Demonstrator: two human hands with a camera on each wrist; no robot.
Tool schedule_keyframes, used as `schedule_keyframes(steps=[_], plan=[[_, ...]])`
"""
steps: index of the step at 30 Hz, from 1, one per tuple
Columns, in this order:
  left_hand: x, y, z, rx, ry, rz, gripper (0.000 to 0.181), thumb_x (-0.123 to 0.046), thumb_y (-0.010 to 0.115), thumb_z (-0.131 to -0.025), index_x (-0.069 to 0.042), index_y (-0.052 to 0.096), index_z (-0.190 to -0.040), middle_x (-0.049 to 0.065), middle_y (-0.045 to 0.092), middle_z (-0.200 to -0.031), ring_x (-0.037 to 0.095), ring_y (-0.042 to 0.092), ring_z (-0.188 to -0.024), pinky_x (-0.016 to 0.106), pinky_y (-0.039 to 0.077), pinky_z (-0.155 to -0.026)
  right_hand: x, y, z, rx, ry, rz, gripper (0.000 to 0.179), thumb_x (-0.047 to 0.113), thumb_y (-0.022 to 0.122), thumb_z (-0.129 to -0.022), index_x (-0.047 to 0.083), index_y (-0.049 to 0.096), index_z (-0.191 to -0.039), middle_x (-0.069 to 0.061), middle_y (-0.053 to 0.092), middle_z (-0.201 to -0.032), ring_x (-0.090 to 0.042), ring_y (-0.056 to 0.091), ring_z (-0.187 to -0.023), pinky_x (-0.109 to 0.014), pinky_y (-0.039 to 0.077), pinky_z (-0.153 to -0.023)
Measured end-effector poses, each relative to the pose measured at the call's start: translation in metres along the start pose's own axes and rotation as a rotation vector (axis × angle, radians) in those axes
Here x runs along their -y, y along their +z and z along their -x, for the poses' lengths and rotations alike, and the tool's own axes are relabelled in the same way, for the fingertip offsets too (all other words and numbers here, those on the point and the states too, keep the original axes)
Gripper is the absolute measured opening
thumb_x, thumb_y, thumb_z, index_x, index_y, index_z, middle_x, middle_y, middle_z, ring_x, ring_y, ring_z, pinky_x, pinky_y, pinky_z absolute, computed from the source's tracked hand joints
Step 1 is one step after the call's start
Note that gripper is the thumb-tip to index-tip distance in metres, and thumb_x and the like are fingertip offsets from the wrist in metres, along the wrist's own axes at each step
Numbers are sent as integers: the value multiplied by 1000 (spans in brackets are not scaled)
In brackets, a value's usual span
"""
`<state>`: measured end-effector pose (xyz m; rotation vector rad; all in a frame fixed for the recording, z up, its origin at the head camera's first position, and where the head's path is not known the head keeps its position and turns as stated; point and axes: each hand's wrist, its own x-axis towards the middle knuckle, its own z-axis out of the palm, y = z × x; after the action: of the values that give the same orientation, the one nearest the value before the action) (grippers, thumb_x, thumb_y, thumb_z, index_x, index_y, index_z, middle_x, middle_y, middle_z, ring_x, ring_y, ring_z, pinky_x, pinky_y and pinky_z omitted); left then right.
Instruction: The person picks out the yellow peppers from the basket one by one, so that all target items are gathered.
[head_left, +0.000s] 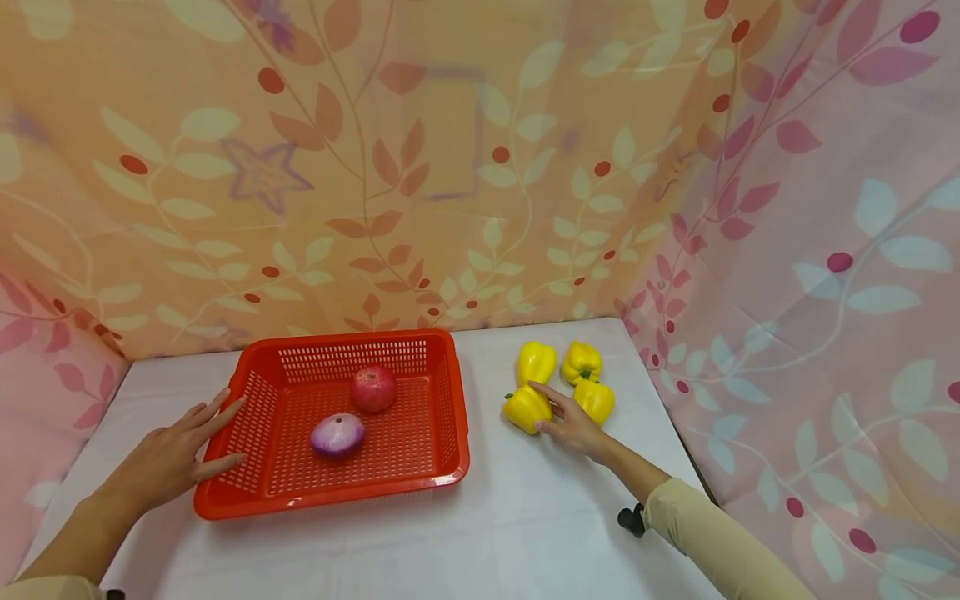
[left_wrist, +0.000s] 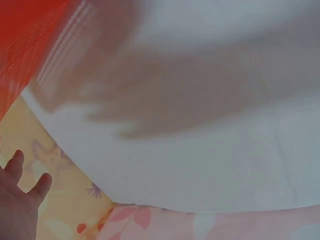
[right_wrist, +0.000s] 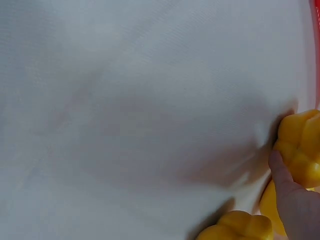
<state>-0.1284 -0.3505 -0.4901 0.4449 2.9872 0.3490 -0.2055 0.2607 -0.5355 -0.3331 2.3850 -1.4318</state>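
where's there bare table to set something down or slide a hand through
Bare cloth runs between the red basket and the yellow peppers, and along the near edge in front of both. It is crowded at the far right, where the right hand touches the four peppers.
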Motion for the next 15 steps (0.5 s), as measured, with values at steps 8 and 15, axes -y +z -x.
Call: schedule_keyframes(steps=[8, 15], plan=[[-1, -2, 0, 4, -1, 10, 94, -59, 64, -89, -15, 21, -159, 25, 23, -160, 60, 36, -129, 78, 38, -90, 0, 1, 2, 11, -1, -7, 72, 3, 68, -93, 15, 34, -156, -10, 30, -161, -31, 25, -149, -50, 21, -119], [-2, -3, 0, 24, -17, 14, 96, -61, 64, -88, -15, 20, -159, 25, 23, -160, 60, 34, -130, 79, 35, -92, 5, -1, 0, 25, 5, 52, 71, 5, 67, -94, 15, 33, -156, -11, 31, -161, -32, 26, -149, -53, 22, -119]])
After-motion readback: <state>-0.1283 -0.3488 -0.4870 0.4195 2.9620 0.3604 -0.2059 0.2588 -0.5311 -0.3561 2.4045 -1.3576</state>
